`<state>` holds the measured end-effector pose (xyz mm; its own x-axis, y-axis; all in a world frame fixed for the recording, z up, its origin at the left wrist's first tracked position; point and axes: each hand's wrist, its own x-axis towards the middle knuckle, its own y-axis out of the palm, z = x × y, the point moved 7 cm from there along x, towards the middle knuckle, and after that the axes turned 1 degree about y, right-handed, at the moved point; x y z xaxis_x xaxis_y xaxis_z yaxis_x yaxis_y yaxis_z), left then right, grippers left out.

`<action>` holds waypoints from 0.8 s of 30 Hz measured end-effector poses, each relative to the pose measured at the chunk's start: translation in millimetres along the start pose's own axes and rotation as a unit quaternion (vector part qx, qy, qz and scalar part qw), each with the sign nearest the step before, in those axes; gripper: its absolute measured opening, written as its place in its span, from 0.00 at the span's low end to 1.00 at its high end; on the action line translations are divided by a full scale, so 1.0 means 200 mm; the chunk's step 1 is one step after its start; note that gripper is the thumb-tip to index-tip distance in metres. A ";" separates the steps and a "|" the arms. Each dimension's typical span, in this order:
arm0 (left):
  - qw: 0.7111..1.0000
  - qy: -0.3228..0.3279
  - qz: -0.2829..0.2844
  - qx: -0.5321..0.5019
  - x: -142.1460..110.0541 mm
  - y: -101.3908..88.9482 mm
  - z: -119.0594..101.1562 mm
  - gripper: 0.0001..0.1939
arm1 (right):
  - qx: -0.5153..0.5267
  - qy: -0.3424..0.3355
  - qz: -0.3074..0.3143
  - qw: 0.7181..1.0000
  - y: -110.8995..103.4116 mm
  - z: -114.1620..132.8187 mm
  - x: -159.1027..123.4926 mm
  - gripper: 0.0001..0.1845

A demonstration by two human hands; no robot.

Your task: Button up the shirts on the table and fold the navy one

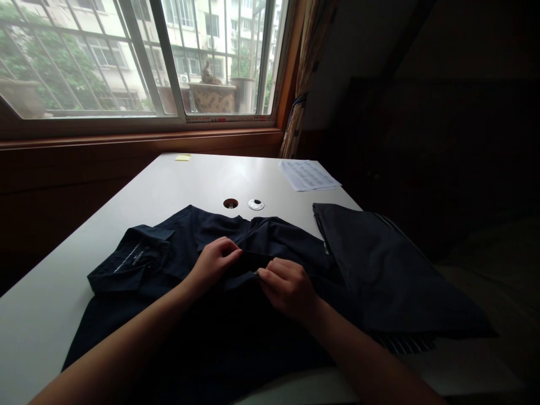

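Observation:
A dark navy collared shirt point(169, 315) lies spread on the white table, its collar point(116, 267) pointing left. Over the middle of its front, my left hand point(217, 257) pinches the fabric edge between thumb and fingers. Just to the right, my right hand point(289, 284) is closed on the same front opening, with a small pale spot, perhaps a button, at its fingertips. The cloth lifts slightly between the two hands. Beside the shirt, on the right, rests a folded dark garment point(392, 270).
The white table point(202, 180) has a cable hole point(230, 203) and a round cover point(256, 204) beyond the shirt. Printed papers point(310, 175) lie at the far right corner, a yellow sticky note point(183, 157) at the far left. A barred window point(181, 62) stands behind.

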<state>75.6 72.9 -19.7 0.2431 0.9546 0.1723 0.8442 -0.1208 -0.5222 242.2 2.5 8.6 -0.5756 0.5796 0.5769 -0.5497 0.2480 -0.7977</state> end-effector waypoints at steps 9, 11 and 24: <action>0.971 -0.106 0.085 -0.197 -0.02 0.05 0.05 0.16 | 0.028 -0.028 0.004 0.999 0.00 -0.02 -0.02 0.07; 0.974 -0.099 0.099 -0.175 -0.02 0.06 0.05 0.17 | 0.033 -0.030 0.005 0.999 0.00 -0.02 -0.02 0.07; 0.995 0.080 0.030 0.052 -0.04 0.08 -0.03 0.12 | 0.022 -0.041 0.009 0.999 0.00 0.01 -0.01 0.07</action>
<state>90.2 62.0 -23.3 0.3710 0.8903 0.2642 0.7740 -0.1393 -0.6177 242.4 1.0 8.5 -0.6323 0.5166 0.5772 -0.5643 0.2033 -0.8001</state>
